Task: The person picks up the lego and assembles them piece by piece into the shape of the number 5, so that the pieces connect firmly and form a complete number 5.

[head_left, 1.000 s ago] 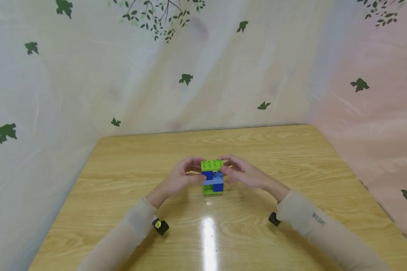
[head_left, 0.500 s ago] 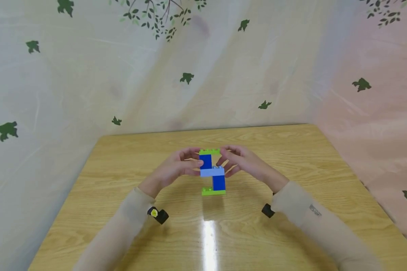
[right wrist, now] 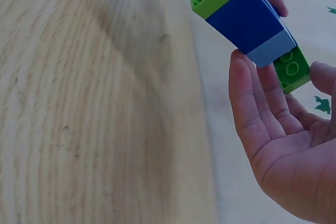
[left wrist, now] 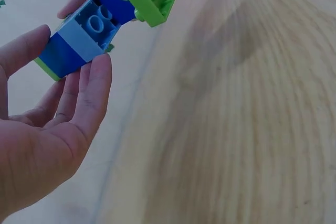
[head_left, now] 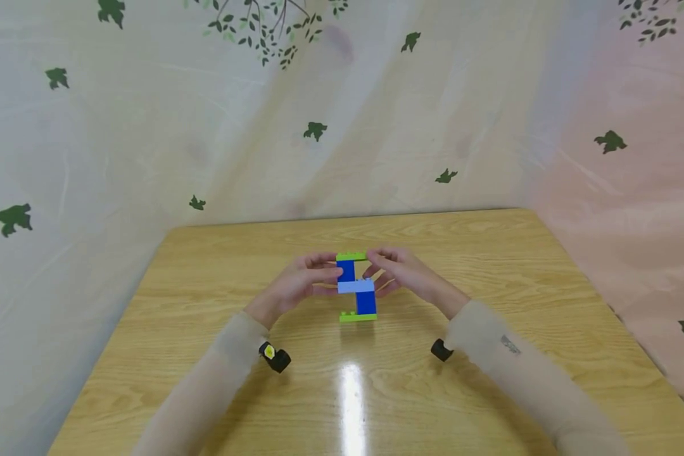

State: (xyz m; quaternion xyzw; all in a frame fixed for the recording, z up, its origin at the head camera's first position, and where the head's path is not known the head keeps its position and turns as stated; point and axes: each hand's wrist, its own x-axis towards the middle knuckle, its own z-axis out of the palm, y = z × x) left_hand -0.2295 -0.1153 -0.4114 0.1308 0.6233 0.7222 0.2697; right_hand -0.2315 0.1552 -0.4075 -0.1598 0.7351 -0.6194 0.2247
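Note:
An S-shaped stack of building blocks is held up off the table between both hands. It has a green top brick (head_left: 350, 257), an upper dark blue brick (head_left: 346, 271), a light blue brick (head_left: 355, 287), a lower dark blue brick (head_left: 366, 303) and a green bottom brick (head_left: 358, 318). My left hand (head_left: 291, 284) grips the upper left side, its thumb on the upper dark blue brick. At the top brick's right end, the thumb of my right hand (head_left: 407, 275) presses, while its fingers (right wrist: 249, 95) reach up to the light blue brick. The wrist views show hollow undersides.
A wooden table (head_left: 205, 253) lies beneath the hands. Behind it hangs a pale cloth backdrop (head_left: 251, 126) printed with leaves and birds. A black wrist camera (head_left: 275, 356) sits under the left sleeve, another camera (head_left: 441, 349) under the right.
Both hands have lifted the block stack and tilted it, so its front face rather than its studded top faces the head camera. Over the last half second it shifts only slightly.

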